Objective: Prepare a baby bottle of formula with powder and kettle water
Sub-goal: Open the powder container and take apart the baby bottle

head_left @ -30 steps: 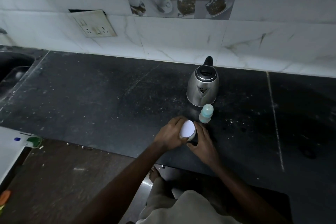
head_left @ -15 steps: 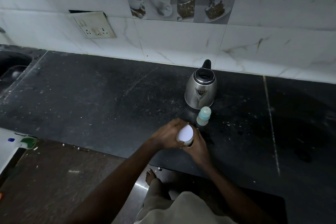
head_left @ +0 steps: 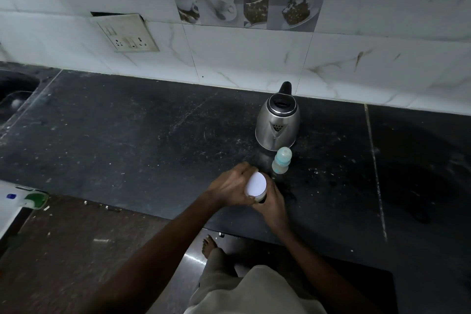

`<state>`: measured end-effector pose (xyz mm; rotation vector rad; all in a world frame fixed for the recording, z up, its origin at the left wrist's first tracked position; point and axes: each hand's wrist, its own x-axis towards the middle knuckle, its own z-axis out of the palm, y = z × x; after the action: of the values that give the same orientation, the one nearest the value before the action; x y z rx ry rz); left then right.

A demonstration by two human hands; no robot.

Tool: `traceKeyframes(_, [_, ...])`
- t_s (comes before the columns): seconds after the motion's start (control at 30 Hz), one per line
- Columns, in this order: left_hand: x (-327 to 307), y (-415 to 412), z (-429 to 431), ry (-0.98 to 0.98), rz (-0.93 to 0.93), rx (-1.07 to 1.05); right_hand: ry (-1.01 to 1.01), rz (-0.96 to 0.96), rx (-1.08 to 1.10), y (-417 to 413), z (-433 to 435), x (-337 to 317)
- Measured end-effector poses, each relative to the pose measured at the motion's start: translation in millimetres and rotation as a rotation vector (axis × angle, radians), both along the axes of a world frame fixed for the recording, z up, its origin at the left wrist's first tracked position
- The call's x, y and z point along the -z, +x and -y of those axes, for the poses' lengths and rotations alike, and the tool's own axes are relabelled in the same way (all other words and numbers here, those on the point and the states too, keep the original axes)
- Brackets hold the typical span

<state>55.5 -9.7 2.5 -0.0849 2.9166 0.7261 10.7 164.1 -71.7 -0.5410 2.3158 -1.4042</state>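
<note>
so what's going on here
A person at the counter has a small jar in both hands. The left hand grips its white lid, and the right hand holds the jar's body; the lid looks to be on. Just beyond, the capped bottle stands in front of the kettle, both untouched.

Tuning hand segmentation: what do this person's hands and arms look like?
Left hand and right hand are bare: no gloves, no rings or watch visible in the dim light. Forearms uncovered, no sleeves in view. Only clothing: a pale beige garment at the bottom edge.
</note>
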Motion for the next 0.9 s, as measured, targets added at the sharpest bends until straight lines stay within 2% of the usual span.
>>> traceKeyframes(0.17, [-8,-2,0,-0.067,0.016,0.026,-0.05,0.001,-0.03,2,-3,-10])
traceKeyframes(0.33, [-16,-8,9,-0.059,0.059,0.171,-0.027,0.033,-0.116,-12,1,8])
traceKeyframes(0.5, [-3,-12,9,-0.272,0.054,0.314,0.046,0.025,-0.041,-3,19,31])
traceKeyframes(0.67, [10,-15,10,-0.411,-0.082,0.397,0.087,-0.005,0.046,2,28,28])
traceKeyframes(0.77, [10,-13,3,-0.442,-0.12,0.273,0.054,-0.069,0.062,7,31,24])
traceKeyframes(0.83, [8,-13,-15,-0.422,-0.08,0.051,-0.007,-0.062,0.051,7,36,15])
traceKeyframes(0.9, [4,-17,-39,-0.345,0.074,-0.229,-0.054,-0.07,0.085,4,40,9])
